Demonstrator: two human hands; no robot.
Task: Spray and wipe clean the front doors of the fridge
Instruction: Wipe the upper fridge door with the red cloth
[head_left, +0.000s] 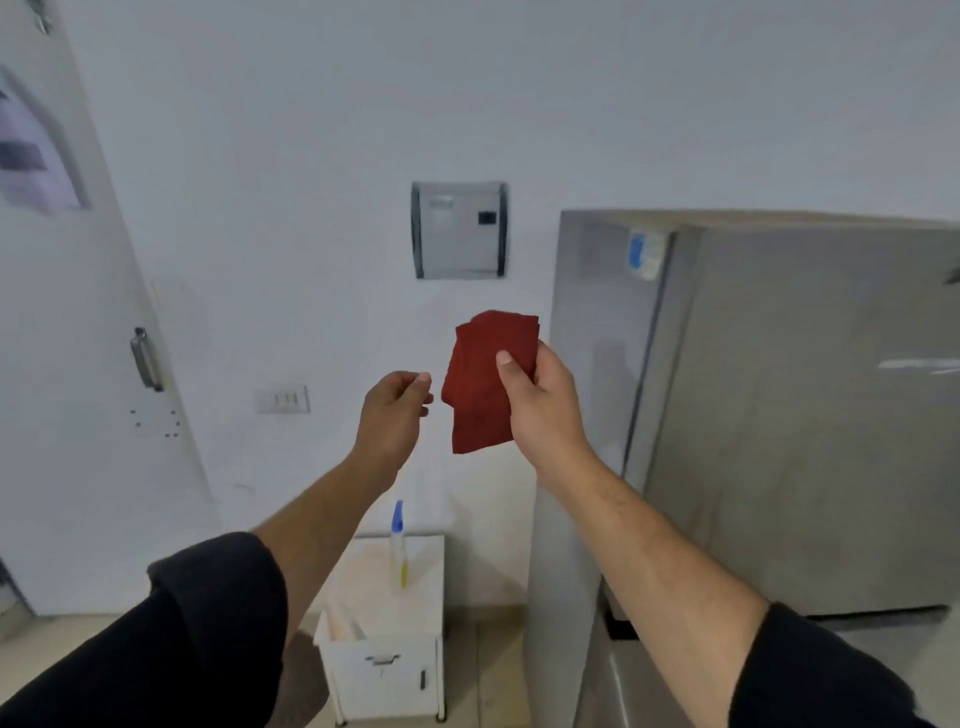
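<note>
A folded red cloth (480, 379) is held up in front of the white wall by my right hand (540, 400), thumb on its front face. My left hand (395, 410) hovers just left of the cloth with fingers curled and holds nothing; a small gap separates it from the cloth. The grey fridge (789, 415) stands at the right, its upper door facing me at an angle, with a sticker near its top left corner. A spray bottle (399, 545) with a blue nozzle and yellowish liquid stands on a small white cabinet (384, 670) below my hands.
A white door with a metal handle (145, 358) is at the left. On the wall are a grey panel box (460, 228) and a switch plate (283, 399). The cabinet sits between the wall and the fridge's side. Tiled floor lies below.
</note>
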